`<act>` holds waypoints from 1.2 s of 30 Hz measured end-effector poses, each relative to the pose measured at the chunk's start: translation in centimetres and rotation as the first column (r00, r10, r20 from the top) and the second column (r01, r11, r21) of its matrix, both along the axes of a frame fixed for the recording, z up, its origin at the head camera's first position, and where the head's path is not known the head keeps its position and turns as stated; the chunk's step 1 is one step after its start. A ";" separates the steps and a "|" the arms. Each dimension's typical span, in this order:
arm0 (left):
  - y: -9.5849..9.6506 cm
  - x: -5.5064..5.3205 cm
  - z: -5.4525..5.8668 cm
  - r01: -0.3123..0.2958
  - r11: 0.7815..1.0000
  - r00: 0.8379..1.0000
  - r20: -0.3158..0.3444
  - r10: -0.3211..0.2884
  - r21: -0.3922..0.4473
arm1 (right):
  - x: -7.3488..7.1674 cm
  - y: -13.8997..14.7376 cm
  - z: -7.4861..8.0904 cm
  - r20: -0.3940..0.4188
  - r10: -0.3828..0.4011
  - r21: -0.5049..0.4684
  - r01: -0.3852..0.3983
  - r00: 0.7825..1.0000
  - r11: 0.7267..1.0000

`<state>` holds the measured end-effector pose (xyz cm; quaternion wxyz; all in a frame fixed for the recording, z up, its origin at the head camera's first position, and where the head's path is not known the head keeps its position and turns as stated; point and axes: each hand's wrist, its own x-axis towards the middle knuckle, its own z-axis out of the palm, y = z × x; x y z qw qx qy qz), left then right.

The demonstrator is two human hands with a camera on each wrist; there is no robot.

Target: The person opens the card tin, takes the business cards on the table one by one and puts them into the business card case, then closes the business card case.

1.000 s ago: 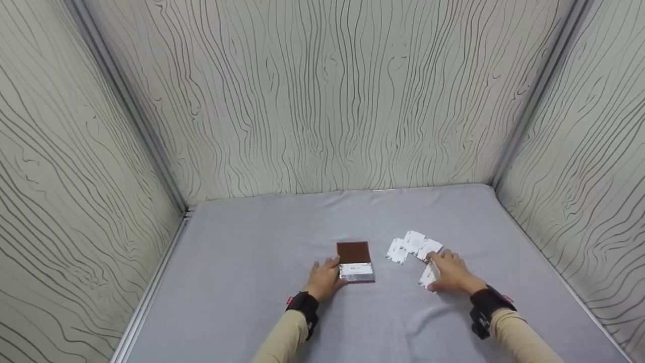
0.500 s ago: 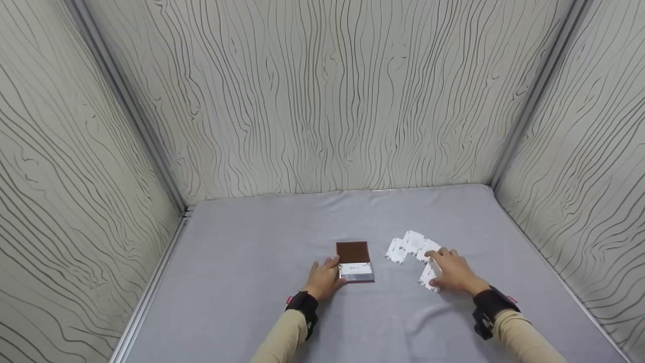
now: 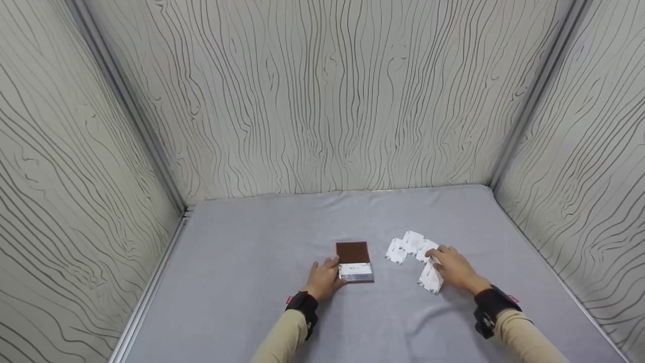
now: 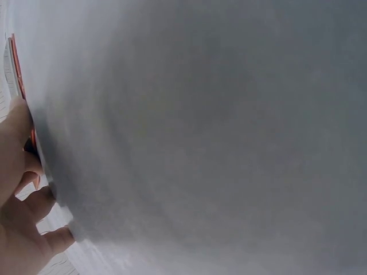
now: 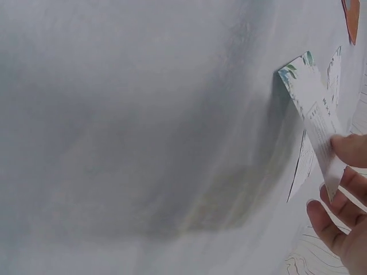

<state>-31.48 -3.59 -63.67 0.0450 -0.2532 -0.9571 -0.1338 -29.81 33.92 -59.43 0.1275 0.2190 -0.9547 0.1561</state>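
Grey cloth-covered table (image 3: 252, 282): brown holder (image 3: 353, 255) lies well in from the far edge, left hand (image 3: 323, 281) gripping its left side. Right hand (image 3: 453, 269) pinches white card (image 3: 430, 280) between holder and table's right edge; three other cards (image 3: 413, 243) lie just beyond.

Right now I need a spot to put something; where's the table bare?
Bare cloth spreads left of the left hand, between the brown holder and back wall, and between the sleeves. Crowded: around the right hand and cards.
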 end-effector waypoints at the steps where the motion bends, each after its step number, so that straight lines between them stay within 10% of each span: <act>1: 0.0 0.0 0.0 -0.003 1.000 1.000 0.009 0.003 0.001 | 0.0 -0.1 0.1 0.001 0.007 -0.011 -0.007 1.000 1.000; 7: 0.1 -0.1 0.0 -0.010 1.000 0.999 0.038 0.009 0.020 | -0.1 -0.6 0.8 0.015 0.067 -0.061 -0.066 0.998 0.996; 14: -0.3 -0.4 -0.5 0.032 0.999 0.997 -0.075 -0.034 -0.026 | -0.5 -1.4 1.5 0.079 0.057 -0.116 -0.048 0.995 0.992; 36: 0.0 -0.2 -0.5 -0.002 0.999 1.000 0.005 0.002 0.038 | -2.2 -6.8 0.8 -0.028 0.104 -0.251 -0.108 0.994 0.962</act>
